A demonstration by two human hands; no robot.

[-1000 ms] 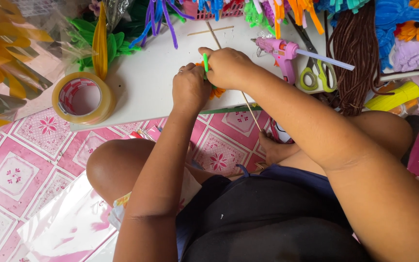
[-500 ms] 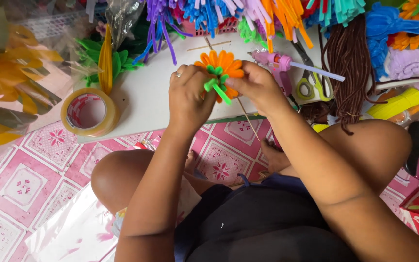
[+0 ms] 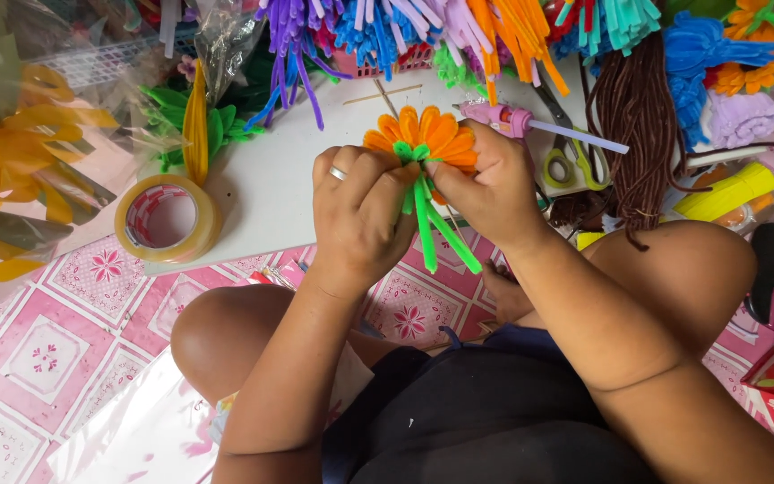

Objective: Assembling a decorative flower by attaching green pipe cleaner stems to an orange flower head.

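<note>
left hand (image 3: 356, 211) fingers pinch orange flower (image 3: 423, 139) at its base | right hand (image 3: 485, 193) fingers grip green stems (image 3: 432, 233) below | risk: stems may slip loose if the pinch weakens | glue gun (image 3: 503, 116) just behind, on counter (image 3: 270, 193)

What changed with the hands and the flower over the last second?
Both hands, left hand and right hand, came up off the white board toward the camera, bringing the orange flower into view with its petals facing up and green stems hanging below. Both still pinch it at the green centre. The tape roll, glue gun and scissors lie as before.
</note>
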